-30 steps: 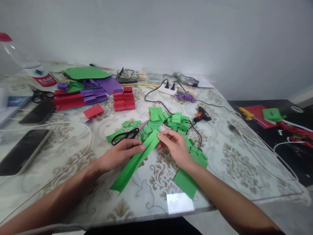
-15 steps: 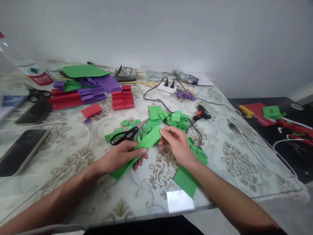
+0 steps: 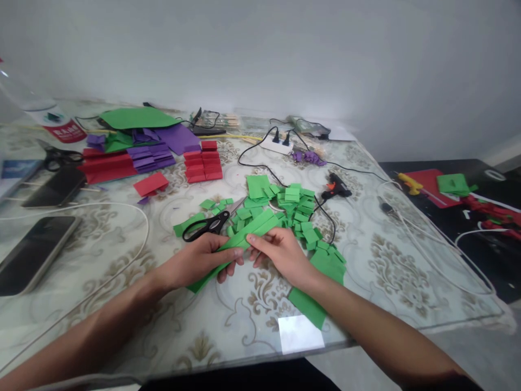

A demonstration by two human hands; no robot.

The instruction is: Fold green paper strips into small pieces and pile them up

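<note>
A folded strip of green paper (image 3: 260, 221) slants up between my hands above the table. My left hand (image 3: 211, 255) grips its lower part, thumb on top and fingers beneath. My right hand (image 3: 280, 252) pinches the strip nearer its middle, thumb pressed on the fold line. Just behind my left hand lies a pair of black-handled scissors (image 3: 214, 224), blades pointing right. Cut green paper pieces (image 3: 299, 203) are heaped behind my hands, partly covered by the strip. A larger green sheet (image 3: 307, 308) lies under my right forearm.
A glue gun (image 3: 336, 187) and a white power strip (image 3: 277, 144) with black cords stand farther back. Red folded paper (image 3: 202, 164), purple paper (image 3: 152, 157), phones (image 3: 36, 252), second scissors (image 3: 59, 157) and a bottle (image 3: 61, 124) are on the left. A white cable (image 3: 142, 217) crosses the table.
My right hand has slid from the strip's far end down toward my left hand, its thumb now pressing on the fold. The left hand keeps its hold, barely shifted.
</note>
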